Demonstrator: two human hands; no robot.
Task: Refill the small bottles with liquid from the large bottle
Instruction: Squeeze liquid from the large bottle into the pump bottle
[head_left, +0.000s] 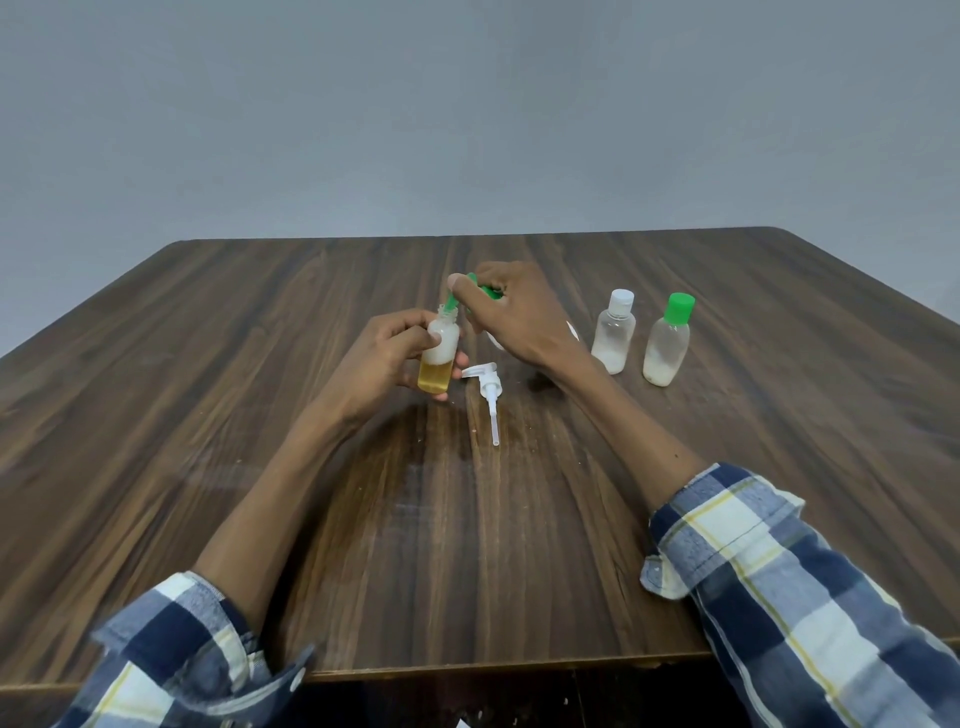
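My left hand (387, 358) grips a small open bottle (439, 358) upright above the table; it holds yellow liquid below and white foam above. My right hand (511, 317) pinches a green funnel-like piece (488, 291) whose narrow tip sits at the bottle's mouth. Two more small bottles stand to the right, one with a white cap (614, 332) and one with a green cap (667, 340). Each has a little white residue at the bottom. A white object (493, 340) is mostly hidden behind my right wrist.
A white pump head with its tube (488, 395) lies on the dark wooden table (260, 364) just right of the held bottle. A plain grey wall stands behind the table. My plaid sleeves reach over the near edge.
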